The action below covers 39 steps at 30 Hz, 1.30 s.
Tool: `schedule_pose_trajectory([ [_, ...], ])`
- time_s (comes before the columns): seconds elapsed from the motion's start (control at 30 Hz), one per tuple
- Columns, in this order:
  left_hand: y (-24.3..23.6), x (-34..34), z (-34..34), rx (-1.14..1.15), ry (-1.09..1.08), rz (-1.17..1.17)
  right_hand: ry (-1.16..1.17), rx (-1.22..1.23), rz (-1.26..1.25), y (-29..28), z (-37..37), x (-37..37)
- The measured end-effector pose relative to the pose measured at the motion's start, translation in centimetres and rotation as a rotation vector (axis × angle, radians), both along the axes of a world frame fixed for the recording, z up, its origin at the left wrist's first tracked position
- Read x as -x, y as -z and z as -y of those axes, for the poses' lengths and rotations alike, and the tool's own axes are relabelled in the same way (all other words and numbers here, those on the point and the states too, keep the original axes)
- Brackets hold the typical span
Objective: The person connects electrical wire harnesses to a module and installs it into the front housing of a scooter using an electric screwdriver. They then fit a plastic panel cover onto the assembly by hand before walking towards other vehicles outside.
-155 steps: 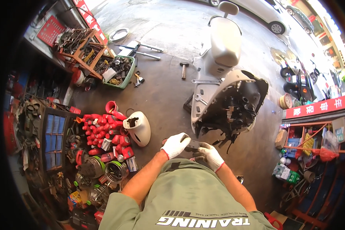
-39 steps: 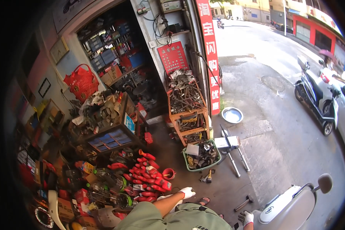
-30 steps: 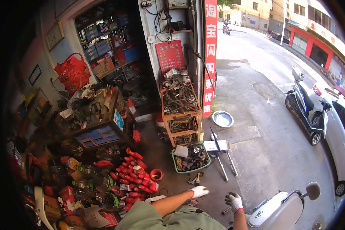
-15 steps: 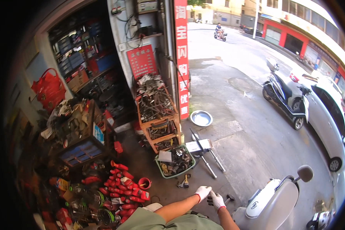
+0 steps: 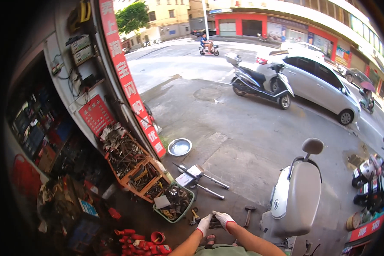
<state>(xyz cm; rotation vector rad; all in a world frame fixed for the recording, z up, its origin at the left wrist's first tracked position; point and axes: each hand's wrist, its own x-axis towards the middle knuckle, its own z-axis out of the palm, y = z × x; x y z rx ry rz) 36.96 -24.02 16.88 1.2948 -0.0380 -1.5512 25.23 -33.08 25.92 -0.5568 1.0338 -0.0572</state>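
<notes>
Both my hands wear white gloves with red cuffs, held close together low in the view. My left hand has its fingers curled, with the fingertips toward my right hand. The fingers of my right hand are bent and meet the left ones; what they hold, if anything, is too small to make out. To the right of my hands a hammer lies on the ground. Some small yellow and metal tools lie to their left, beside a green bin of metal parts.
A wooden rack full of tools stands at left, near red bottles. Beyond the bin, fork tubes lie against a white box; a metal basin sits farther off. A pale scooter stands close on my right.
My view has swung to the right, bringing more of the street and the pale scooter in. My hands stay close together, and the hammer shows more fully beside them.
</notes>
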Motion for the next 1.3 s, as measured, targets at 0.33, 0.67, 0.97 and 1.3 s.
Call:
schedule_pose_trajectory([
  [0.33, -2.0, 3.0, 2.0, -0.052, -0.093, 0.346, 0.069, 0.064, 0.017, 1.1, -1.1, 1.6],
  [0.67, 9.2, 1.5, 4.9, 0.181, 0.521, 1.248, -0.158, 0.394, -0.125, 5.3, -0.8, 3.9],
  [0.97, 5.7, 4.7, 6.7, 0.236, 0.295, 0.854, -0.003, 0.381, -0.14, 3.7, -0.7, 6.9],
  [1.3, -4.1, 11.3, 6.7, 0.372, 0.677, 1.129, 0.26, 0.367, -0.254, 2.7, -0.4, 11.9],
])
